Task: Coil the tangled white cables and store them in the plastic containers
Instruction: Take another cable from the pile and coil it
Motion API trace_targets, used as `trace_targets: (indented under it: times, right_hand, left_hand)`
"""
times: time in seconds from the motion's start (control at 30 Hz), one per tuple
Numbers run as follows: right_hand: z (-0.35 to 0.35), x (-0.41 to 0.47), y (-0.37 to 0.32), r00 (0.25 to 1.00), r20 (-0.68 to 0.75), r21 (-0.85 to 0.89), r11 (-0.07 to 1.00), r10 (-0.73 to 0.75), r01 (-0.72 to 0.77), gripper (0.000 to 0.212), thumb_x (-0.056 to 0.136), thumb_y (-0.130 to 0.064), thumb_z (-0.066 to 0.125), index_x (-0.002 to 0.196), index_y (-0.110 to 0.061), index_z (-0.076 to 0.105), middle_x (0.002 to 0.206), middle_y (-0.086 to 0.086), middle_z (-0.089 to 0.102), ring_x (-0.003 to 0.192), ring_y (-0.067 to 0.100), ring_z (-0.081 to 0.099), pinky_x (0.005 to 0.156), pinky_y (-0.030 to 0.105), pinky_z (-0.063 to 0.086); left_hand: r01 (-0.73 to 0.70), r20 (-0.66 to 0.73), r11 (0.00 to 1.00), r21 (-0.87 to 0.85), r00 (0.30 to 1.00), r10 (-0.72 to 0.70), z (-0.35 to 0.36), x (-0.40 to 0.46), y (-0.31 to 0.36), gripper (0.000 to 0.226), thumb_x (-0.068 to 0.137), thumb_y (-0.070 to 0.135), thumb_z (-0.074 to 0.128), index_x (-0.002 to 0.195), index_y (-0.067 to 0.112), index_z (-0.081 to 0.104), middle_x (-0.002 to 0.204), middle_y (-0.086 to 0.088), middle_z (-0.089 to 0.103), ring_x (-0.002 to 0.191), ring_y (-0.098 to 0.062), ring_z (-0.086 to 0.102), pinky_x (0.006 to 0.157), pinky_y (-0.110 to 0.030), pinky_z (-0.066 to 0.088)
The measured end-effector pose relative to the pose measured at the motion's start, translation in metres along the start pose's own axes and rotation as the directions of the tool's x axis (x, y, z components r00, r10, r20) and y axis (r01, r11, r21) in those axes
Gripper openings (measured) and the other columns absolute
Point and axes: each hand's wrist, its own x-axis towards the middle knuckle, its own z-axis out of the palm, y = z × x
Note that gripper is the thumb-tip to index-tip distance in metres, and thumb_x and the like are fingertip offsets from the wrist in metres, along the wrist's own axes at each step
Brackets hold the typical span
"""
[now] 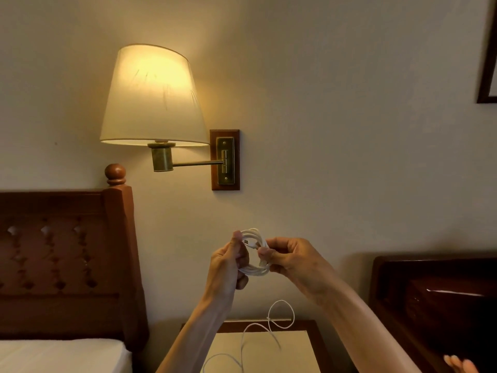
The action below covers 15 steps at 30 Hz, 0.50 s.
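Note:
A white cable wound into a small coil (254, 269) is held up in front of the wall, between both hands. My left hand (227, 267) grips the coil's left side, thumb up on its top. My right hand (291, 261) pinches the coil's right side, where a plug end lies across the loops. A second white cable (269, 328) lies loose below on the bedside table (304, 345), one loop arching up above the table's back edge. No plastic container is in view.
A lit wall lamp (152, 96) on a brass arm hangs above left. A dark wooden headboard (67, 254) and white mattress (61, 355) fill the left. A dark wooden chest (441, 297) stands at right. Someone's toes (460, 363) show at the bottom right.

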Motion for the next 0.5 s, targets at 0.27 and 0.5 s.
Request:
trace_targets:
  times: [0.27, 0.5]
  right_hand:
    - [-0.002, 0.007, 0.01, 0.998, -0.007, 0.243, 0.969, 0.059, -0.056, 0.027, 0.083, -0.021, 0.064, 0.093, 0.002, 0.072, 0.086, 0.016, 0.064, 0.085, 0.026, 0.059, 0.084, 0.033, 0.055]
    - [0.0, 0.004, 0.009, 0.991, -0.129, 0.093, 0.995, 0.031, -0.019, 0.016, 0.089, -0.018, 0.063, 0.086, -0.009, 0.076, 0.075, 0.005, 0.068, 0.076, 0.018, 0.06, 0.073, 0.025, 0.055]
  left_hand:
    - [-0.094, 0.069, 0.965, 0.246, 0.994, 0.079, -0.01, 0.002, 0.001, 0.04, 0.092, 0.046, 0.049, 0.101, 0.011, 0.065, 0.07, -0.001, 0.053, 0.051, -0.016, 0.039, 0.04, -0.02, 0.032]
    - [-0.669, 0.358, 0.209, 0.713, 0.604, 0.712, -0.026, 0.012, -0.003, 0.024, 0.091, 0.03, 0.062, 0.113, 0.024, 0.07, 0.12, 0.001, 0.058, 0.095, -0.009, 0.057, 0.069, -0.014, 0.05]
